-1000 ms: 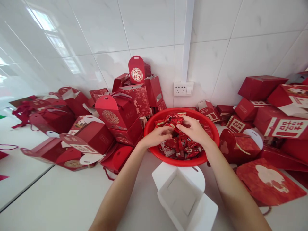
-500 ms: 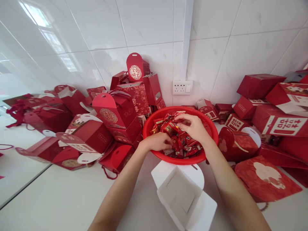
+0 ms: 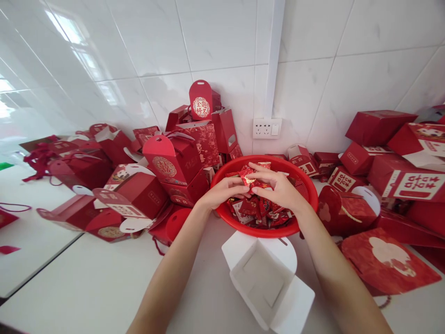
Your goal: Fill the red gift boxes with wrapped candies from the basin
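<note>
Both hands are over a round red plastic basket point(image 3: 308, 204) that holds red-wrapped packets point(image 3: 259, 208). My left hand point(image 3: 224, 191) comes in from the left, its fingers closed on red packets point(image 3: 247, 176) above the pile. From the right, my right hand point(image 3: 276, 185) closes round the same packets, and its fingertips come near those of my left hand. In front of the basket, an open box point(image 3: 262, 278) stands with its white inside facing up and its flaps spread; nothing lies in it.
Red gift boxes point(image 3: 174, 160) are heaped left of the basket against the tiled wall. More red boxes point(image 3: 406, 176) are piled on the right. A wall socket point(image 3: 267, 128) is behind the basket. At the left, a seam crosses the white table point(image 3: 104, 283).
My hands have come together and risen slightly from the pile, now with red packets between them. The view has shifted a little to the left.
</note>
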The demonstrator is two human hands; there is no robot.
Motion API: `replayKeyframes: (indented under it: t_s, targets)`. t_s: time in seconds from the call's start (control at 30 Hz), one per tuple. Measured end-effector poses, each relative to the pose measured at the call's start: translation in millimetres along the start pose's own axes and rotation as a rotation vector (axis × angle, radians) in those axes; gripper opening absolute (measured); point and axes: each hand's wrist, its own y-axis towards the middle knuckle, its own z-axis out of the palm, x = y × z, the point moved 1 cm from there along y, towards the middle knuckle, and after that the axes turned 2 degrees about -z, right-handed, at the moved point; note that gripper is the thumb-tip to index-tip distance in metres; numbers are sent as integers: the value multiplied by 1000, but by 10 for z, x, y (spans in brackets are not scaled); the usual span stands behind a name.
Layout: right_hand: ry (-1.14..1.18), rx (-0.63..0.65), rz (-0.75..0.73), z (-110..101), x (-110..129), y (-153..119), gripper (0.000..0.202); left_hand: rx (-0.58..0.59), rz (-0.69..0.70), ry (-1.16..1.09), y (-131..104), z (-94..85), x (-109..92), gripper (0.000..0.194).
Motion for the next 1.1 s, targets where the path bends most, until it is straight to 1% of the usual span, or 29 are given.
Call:
replayKeyframes:
  t_s: [0.03, 0.1, 0.17, 0.2, 0.23, 0.27, 0.33, 0.37, 0.57, 0.73, 0.83, 0.9, 1.0, 1.1]
  targets:
    - [1, 2, -4, 3, 2, 3, 34, -13, 12, -4, 4, 0, 10, 46]
    - [35, -20, -1, 6, -3, 16, 42, -34, 35, -6, 13, 2, 29, 47]
    - [68, -89, 23, 4, -18, 34, 51, -43, 48, 3, 17, 8, 39, 44]
    - [65, -131, 38, 1, -25, 43, 51, -43, 54, 17, 16, 12, 38, 42]
    - [47, -164, 51, -4, -30, 51, 47, -44, 61, 36, 13, 15, 33, 40]
    - [21, -178, 62, -7, -31, 57, 38, -47, 70, 58, 10, 18, 26, 38]
    - [-21, -158, 69, -10, -20, 61, 22, -60, 90, 98, 3, 21, 11, 38]
    - [-33, -136, 68, -11, -11, 60, 19, -69, 99, 113, 1, 22, 6, 38]
    - [-86, -39, 53, -28, 26, 53, 23, -106, 107, 203, 0, 18, 28, 39]
    - [-65, 27, 38, -37, 29, 63, 22, -88, 118, 235, -21, 27, 20, 38]
    - [-67, 31, 34, -30, 33, 61, 23, -63, 121, 209, -31, 43, 4, 35]
    - [-85, 25, 35, -19, 31, 57, 22, -71, 130, 166, -28, 54, 0, 36]
    - [-88, 21, 44, 3, 20, 51, 20, -127, 139, 114, -10, 65, 3, 43]
    - [-42, -14, 65, 18, 8, 44, 19, -200, 161, 94, 5, 63, 10, 50]
